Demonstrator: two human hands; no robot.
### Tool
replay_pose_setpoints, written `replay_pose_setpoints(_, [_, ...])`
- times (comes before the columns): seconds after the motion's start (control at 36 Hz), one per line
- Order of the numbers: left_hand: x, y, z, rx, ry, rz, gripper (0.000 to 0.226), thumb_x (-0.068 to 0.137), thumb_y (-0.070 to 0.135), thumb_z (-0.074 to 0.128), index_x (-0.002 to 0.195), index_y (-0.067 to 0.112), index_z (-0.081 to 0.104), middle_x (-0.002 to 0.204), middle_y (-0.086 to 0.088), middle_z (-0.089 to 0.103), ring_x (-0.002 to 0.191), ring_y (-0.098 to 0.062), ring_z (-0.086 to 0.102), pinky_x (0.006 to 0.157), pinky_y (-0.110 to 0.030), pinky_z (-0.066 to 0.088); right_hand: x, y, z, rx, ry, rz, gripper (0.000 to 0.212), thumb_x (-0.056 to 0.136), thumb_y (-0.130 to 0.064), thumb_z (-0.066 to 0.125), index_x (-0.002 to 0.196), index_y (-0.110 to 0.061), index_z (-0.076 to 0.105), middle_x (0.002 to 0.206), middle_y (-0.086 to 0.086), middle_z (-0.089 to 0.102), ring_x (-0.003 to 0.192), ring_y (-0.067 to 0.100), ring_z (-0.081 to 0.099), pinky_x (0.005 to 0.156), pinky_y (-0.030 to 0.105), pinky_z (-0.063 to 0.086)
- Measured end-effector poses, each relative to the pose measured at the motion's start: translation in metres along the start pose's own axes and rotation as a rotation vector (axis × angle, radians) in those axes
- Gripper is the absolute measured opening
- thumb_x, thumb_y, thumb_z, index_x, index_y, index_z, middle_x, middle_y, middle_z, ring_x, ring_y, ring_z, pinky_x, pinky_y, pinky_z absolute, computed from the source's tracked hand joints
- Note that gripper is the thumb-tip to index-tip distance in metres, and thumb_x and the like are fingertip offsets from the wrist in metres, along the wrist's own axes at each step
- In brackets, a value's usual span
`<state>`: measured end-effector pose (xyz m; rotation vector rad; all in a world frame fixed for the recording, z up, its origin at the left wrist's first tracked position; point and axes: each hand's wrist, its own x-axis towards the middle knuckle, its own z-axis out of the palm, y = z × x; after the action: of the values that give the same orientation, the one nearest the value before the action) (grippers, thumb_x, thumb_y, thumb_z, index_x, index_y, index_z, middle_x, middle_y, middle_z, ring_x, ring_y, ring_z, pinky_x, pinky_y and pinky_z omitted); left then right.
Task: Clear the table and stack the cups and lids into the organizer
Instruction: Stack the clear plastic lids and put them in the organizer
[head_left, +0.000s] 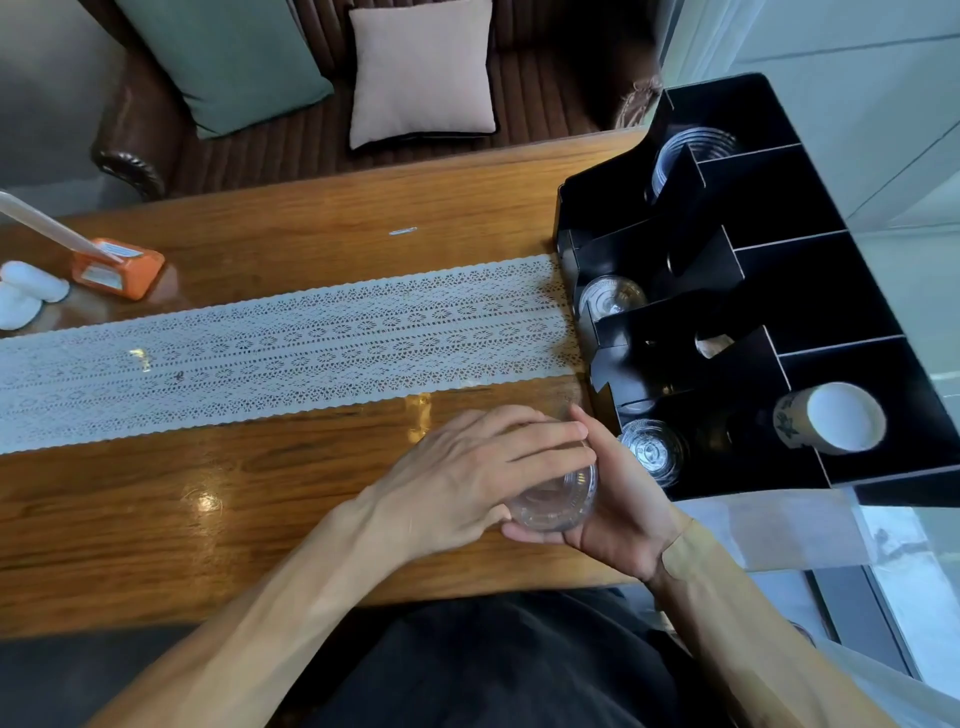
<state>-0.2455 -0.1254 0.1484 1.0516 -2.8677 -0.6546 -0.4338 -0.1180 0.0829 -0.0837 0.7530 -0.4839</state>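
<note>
A stack of clear plastic lids (553, 501) sits between both my hands near the table's front right edge. My left hand (467, 467) covers it from above and the left, and my right hand (618, 499) cups it from below and the right. The black organizer (810, 291) stands at the table's right end. Its compartments hold clear lids (649, 449), more clear lids (610, 296), clear cups (691, 150) at the far end, and a paper cup (831, 418) lying on its side.
A white lace runner (285, 348) crosses the wooden table (260, 499). At the far left lie an orange box (119, 267) and white objects (26, 293). A brown sofa with cushions (421, 73) stands behind the table.
</note>
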Motion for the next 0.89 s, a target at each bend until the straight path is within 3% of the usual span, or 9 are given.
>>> replay_pose_setpoints(0.14, [-0.006, -0.002, -0.003, -0.034, 0.033, 0.035, 0.084, 0.080, 0.013, 0.077, 0.151, 0.027, 0.035, 0.161, 0.010, 0.024, 0.145, -0.018, 0.029, 0.101, -0.040, 0.042, -0.001, 0.006, 0.002, 0.044, -0.025, -0.062, 0.067, 0.090, -0.066, 0.053, 0.141, -0.021, 0.056, 0.122, 0.017, 0.070, 0.108, 0.036, 0.067, 0.098, 0.058, 0.047])
replay_pose_setpoints(0.22, [-0.011, -0.007, -0.005, -0.038, -0.003, 0.063, 0.097, 0.080, 0.010, 0.077, 0.154, 0.035, 0.020, 0.165, 0.008, 0.006, 0.150, -0.020, 0.016, 0.109, -0.047, 0.039, -0.005, 0.013, 0.004, 0.099, -0.066, -0.098, 0.062, 0.091, -0.064, 0.053, 0.134, -0.021, 0.064, 0.134, 0.019, 0.063, 0.118, 0.037, 0.062, 0.099, 0.059, 0.047])
replay_pose_setpoints(0.31, [-0.018, -0.013, -0.010, -0.086, -0.050, 0.040, 0.102, 0.072, 0.002, 0.068, 0.154, 0.038, 0.017, 0.165, 0.004, -0.006, 0.152, -0.021, 0.003, 0.111, -0.052, 0.035, -0.007, 0.022, 0.004, 0.201, -0.091, -0.140, 0.062, 0.093, -0.061, 0.051, 0.143, -0.024, 0.054, 0.143, 0.016, 0.057, 0.119, 0.036, 0.062, 0.099, 0.061, 0.047])
replay_pose_setpoints(0.36, [-0.024, -0.015, -0.012, -0.144, -0.020, -0.007, 0.093, 0.070, 0.009, 0.066, 0.149, 0.037, 0.026, 0.163, 0.005, 0.000, 0.150, -0.018, 0.006, 0.112, -0.050, 0.035, -0.008, 0.029, 0.005, 0.217, -0.091, -0.177, 0.057, 0.095, -0.060, 0.047, 0.145, -0.032, 0.051, 0.141, 0.014, 0.060, 0.120, 0.039, 0.062, 0.100, 0.062, 0.045])
replay_pose_setpoints(0.5, [-0.040, -0.009, -0.007, -0.236, 0.148, -0.064, 0.053, 0.076, 0.051, 0.067, 0.123, 0.037, 0.045, 0.150, 0.016, 0.023, 0.139, -0.005, 0.027, 0.105, -0.037, 0.042, -0.007, 0.049, 0.012, 0.261, -0.092, -0.222, 0.061, 0.095, -0.058, 0.046, 0.150, -0.031, 0.044, 0.140, 0.017, 0.057, 0.124, 0.041, 0.056, 0.103, 0.061, 0.040])
replay_pose_setpoints(0.61, [-0.043, 0.003, 0.011, -0.230, 0.216, -0.029, 0.056, 0.075, 0.061, 0.070, 0.118, 0.031, 0.054, 0.147, 0.011, 0.034, 0.137, -0.009, 0.034, 0.106, -0.036, 0.040, -0.009, 0.061, 0.025, 0.316, -0.046, -0.250, 0.070, 0.097, -0.057, 0.047, 0.155, -0.022, 0.033, 0.160, 0.017, 0.034, 0.132, 0.040, 0.044, 0.112, 0.065, 0.023])
replay_pose_setpoints(0.67, [-0.043, 0.008, 0.020, -0.242, 0.227, -0.034, 0.055, 0.074, 0.062, 0.070, 0.117, 0.030, 0.055, 0.148, 0.008, 0.035, 0.139, -0.012, 0.034, 0.106, -0.040, 0.040, -0.012, 0.066, 0.031, 0.346, -0.029, -0.280, 0.067, 0.098, -0.056, 0.048, 0.155, -0.022, 0.035, 0.160, 0.016, 0.034, 0.139, 0.036, 0.037, 0.118, 0.063, 0.017])
replay_pose_setpoints(0.75, [-0.044, 0.012, 0.030, -0.235, 0.254, -0.042, 0.052, 0.073, 0.059, 0.070, 0.113, 0.030, 0.053, 0.149, 0.008, 0.034, 0.137, -0.012, 0.039, 0.102, -0.039, 0.044, -0.017, 0.072, 0.039, 0.372, -0.008, -0.336, 0.060, 0.099, -0.054, 0.047, 0.150, -0.022, 0.045, 0.140, 0.014, 0.057, 0.128, 0.032, 0.052, 0.113, 0.054, 0.033])
replay_pose_setpoints(0.89, [-0.041, 0.017, 0.038, -0.297, 0.265, -0.046, 0.047, 0.072, 0.059, 0.070, 0.104, 0.031, 0.050, 0.151, 0.017, 0.028, 0.133, -0.008, 0.041, 0.096, -0.026, 0.047, -0.028, 0.074, 0.039, 0.365, 0.048, -0.393, 0.072, 0.096, -0.054, 0.048, 0.155, -0.016, 0.034, 0.138, 0.016, 0.050, 0.118, 0.033, 0.056, 0.095, 0.048, 0.051])
